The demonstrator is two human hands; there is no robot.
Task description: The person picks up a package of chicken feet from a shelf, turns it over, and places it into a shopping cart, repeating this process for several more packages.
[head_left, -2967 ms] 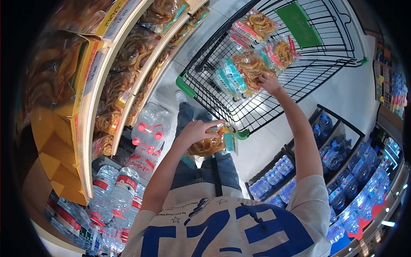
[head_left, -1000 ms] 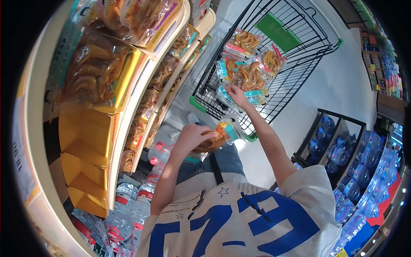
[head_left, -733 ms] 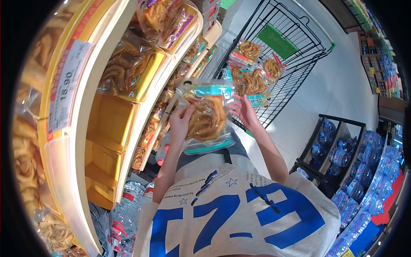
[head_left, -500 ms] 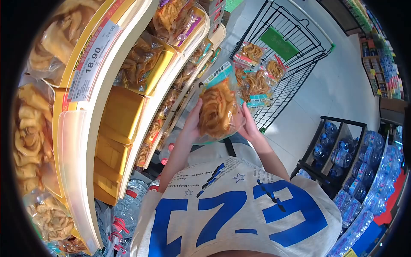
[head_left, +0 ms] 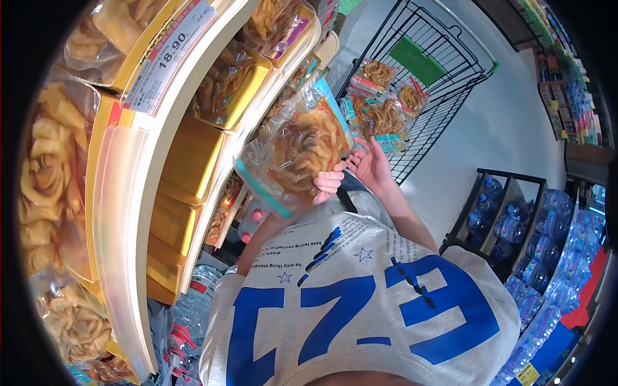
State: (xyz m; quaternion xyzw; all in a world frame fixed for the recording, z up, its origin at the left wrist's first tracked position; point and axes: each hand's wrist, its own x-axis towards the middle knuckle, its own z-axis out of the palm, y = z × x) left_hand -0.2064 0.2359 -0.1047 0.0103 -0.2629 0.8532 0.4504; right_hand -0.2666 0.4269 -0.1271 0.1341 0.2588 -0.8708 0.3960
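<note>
One clear bag [head_left: 312, 145] of golden-brown coiled food is up in front of the person's waist, tilted, between the shelf [head_left: 122, 193] on the left and the wire cart [head_left: 418, 59] ahead. The left hand [head_left: 329, 183] has the bag: most of that hand is hidden behind it, but the fingers curl round its lower right edge and grasp it there. The right hand [head_left: 370, 164] is released, its fingers loosely spread beside the bag's right side; whether a fingertip touches the plastic I cannot tell. One blue-green band runs along the bag's upper right side and another along its lower left. The step in hand looks like handling this single bag one-handed, with the other hand close by. Other bags [head_left: 380, 117] of similar food lie in the cart, just beyond the right hand, and more sit in yellow boxes on the shelf. As I judge it, any next move calls for a sure hold on that slippery, uneven load, probably with the right hand steadying the free edge
</note>
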